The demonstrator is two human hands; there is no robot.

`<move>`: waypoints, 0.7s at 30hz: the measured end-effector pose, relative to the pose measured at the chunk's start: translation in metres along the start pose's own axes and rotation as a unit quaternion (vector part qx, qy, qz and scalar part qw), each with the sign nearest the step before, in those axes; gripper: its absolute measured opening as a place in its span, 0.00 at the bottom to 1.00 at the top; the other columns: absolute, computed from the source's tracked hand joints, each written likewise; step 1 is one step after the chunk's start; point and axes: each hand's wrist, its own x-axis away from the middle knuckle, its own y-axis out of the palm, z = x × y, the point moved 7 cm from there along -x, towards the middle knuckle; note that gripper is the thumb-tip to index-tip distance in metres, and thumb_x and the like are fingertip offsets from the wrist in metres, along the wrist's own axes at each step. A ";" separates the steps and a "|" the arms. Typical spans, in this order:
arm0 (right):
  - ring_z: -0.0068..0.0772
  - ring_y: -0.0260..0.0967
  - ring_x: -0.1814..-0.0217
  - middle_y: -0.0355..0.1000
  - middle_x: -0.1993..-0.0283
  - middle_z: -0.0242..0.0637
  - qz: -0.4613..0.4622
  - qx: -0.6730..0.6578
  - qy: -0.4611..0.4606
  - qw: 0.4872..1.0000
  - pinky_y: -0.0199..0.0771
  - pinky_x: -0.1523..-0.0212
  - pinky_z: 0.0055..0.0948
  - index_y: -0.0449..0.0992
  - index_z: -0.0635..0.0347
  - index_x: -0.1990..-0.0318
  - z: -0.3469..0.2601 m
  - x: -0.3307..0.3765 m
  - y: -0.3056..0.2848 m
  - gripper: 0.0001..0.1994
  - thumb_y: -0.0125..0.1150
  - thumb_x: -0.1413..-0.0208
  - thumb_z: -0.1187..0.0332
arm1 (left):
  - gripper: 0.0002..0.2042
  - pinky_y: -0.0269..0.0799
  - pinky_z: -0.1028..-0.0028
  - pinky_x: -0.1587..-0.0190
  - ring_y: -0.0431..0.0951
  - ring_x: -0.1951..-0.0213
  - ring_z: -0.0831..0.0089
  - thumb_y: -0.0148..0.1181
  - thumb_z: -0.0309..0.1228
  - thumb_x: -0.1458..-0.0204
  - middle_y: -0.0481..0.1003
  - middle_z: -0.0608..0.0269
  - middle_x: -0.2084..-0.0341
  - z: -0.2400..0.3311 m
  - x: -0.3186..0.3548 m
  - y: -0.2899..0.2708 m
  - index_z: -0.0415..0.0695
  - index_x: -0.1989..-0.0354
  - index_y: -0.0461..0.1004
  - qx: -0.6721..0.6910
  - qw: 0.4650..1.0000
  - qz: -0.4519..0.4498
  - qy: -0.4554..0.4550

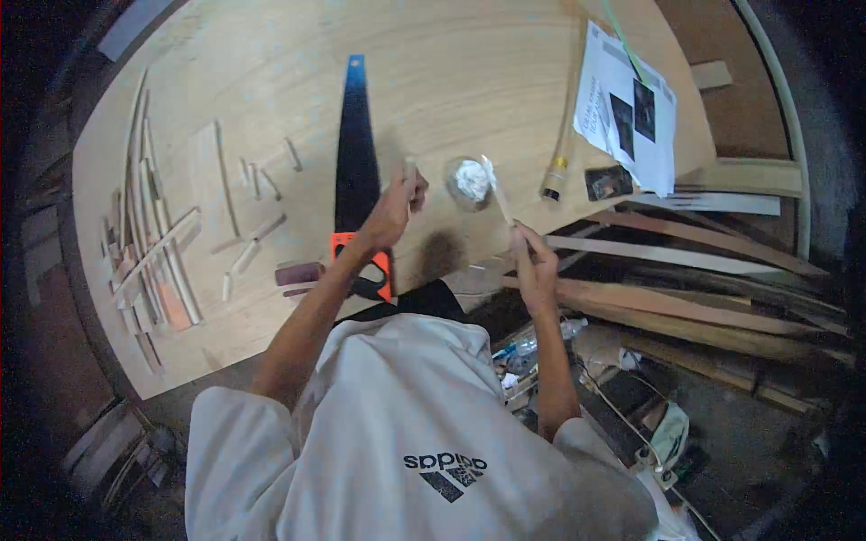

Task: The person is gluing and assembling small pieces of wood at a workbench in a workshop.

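White paste in the small dish (470,183); right hand (534,261) pinching the stick (496,191), left hand (394,209) gripping a wood piece (410,171) — load lightly, keep steady.

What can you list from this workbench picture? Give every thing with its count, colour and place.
Handsaw: one, dark blade, orange and black handle, middle of the board.
Small wooden piece: one, pale, in the left hand.
Round dish of white paste: one, clear, right of the saw.
Flat stick: one, pale, in the right hand, tip at the dish.
Wood strips: many, pale, left side of the board.
Printed sheet: one, white, top right.
Tube: one, tan, beside the sheet.
Long planks: several, brown, lower right.
Plywood board: one, light tan.
Left hand: shut on the wooden piece.
Right hand: shut on the stick.
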 end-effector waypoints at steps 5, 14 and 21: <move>0.18 0.65 0.64 0.73 0.64 0.31 -0.050 0.028 -0.162 0.985 0.66 0.63 0.18 0.76 0.69 0.48 -0.097 0.014 0.031 0.13 0.56 0.39 0.75 | 0.11 0.60 0.78 0.69 0.60 0.73 0.80 0.38 0.35 0.32 0.60 0.68 0.72 0.122 0.060 -0.006 0.40 0.58 0.64 0.016 1.000 0.017 0.001; 0.31 0.73 0.58 0.77 0.59 0.40 -0.105 0.091 -0.224 0.965 0.70 0.53 0.27 0.80 0.58 0.50 -0.209 0.053 0.085 0.17 0.57 0.46 0.81 | 0.12 0.68 0.67 0.61 0.74 0.67 0.65 0.42 0.30 0.36 0.73 0.53 0.67 0.235 0.147 -0.052 0.38 0.50 0.68 -0.172 0.983 0.041 0.046; 0.34 0.72 0.59 0.76 0.61 0.40 -0.112 0.086 -0.301 0.943 0.70 0.55 0.28 0.81 0.56 0.51 -0.231 0.080 0.116 0.22 0.55 0.54 0.85 | 0.10 0.67 0.70 0.70 0.72 0.76 0.68 0.45 0.31 0.36 0.72 0.54 0.74 0.258 0.180 -0.077 0.38 0.55 0.69 -0.219 0.966 0.087 0.105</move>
